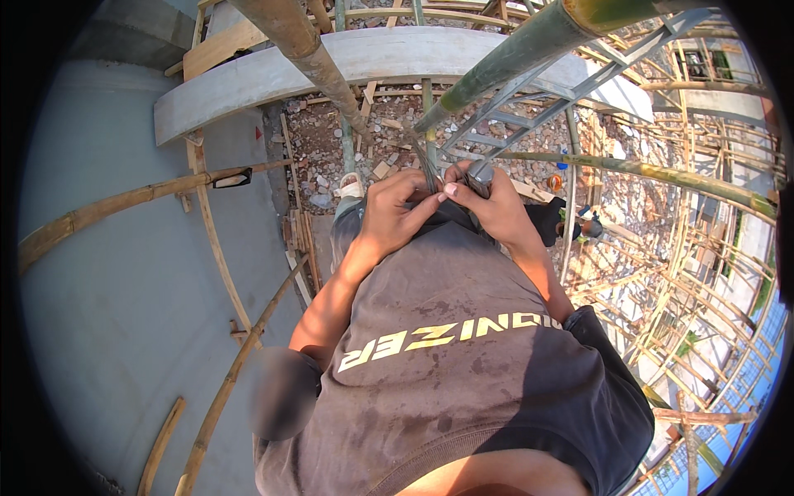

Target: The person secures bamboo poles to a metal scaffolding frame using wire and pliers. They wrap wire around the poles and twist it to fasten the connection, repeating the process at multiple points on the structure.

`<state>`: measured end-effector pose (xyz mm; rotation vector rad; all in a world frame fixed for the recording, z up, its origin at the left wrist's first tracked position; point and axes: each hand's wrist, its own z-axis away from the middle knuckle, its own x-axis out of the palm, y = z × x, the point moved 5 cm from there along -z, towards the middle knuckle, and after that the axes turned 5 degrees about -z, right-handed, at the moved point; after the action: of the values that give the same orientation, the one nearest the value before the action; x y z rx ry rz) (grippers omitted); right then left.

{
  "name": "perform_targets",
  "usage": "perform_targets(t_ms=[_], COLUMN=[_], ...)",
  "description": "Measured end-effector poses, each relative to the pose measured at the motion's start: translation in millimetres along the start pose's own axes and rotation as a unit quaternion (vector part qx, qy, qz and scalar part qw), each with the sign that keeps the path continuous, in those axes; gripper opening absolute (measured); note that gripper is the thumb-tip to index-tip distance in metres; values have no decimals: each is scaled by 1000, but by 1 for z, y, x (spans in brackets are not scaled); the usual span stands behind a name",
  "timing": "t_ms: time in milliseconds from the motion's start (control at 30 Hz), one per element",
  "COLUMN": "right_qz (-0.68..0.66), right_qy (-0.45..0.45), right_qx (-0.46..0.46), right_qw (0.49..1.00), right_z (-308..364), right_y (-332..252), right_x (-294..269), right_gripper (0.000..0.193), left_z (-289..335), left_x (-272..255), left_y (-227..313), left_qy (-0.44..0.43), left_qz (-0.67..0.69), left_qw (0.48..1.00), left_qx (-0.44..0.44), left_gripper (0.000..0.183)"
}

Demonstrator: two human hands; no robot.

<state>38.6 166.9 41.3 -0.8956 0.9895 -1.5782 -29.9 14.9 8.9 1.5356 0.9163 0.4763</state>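
In front of my waist both hands are close together, fingertips almost meeting. My left hand (397, 211) is closed, thumb and fingers pinching a bundle of thin grey wire strands (429, 165). My right hand (499, 207) is closed too; a grey metal tool (480, 171) with a rounded end pokes out of it, and its kind is hidden by the fingers. The right thumb and forefinger touch near the lower end of the wire. Just beyond the hands a thick green bamboo pole (504, 73) slants up to the right.
A brown bamboo pole (318, 70) rises ahead, crossing in front of a pale concrete beam (231, 89). A metal ladder (529, 106) leans at the right. Rubble (318, 169) lies far below. Horizontal bamboo (107, 201) runs along the grey wall (124, 289); more bamboo scaffolding (703, 180) fills the right.
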Motion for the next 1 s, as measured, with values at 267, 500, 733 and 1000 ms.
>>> perform_targets(t_ms=[267,500,733,1000], right_qz=[61,40,109,21], right_qy=[19,60,41,45], right_qx=[1,-29,43,54], right_qw=[998,997,992,997], right_z=[-2,-4,-8,-2], right_y=[9,15,28,40], right_x=[-6,-5,-9,-14], right_gripper=[22,24,28,26], left_z=[-1,-3,-3,-2], left_x=[-2,-2,7,15], left_y=[0,3,-5,-19], left_qy=[-4,-2,-30,-56], left_qz=[-26,-74,-127,-152], left_qw=[1000,997,991,986], left_qx=[-10,27,-21,-48], left_gripper=[13,18,16,17])
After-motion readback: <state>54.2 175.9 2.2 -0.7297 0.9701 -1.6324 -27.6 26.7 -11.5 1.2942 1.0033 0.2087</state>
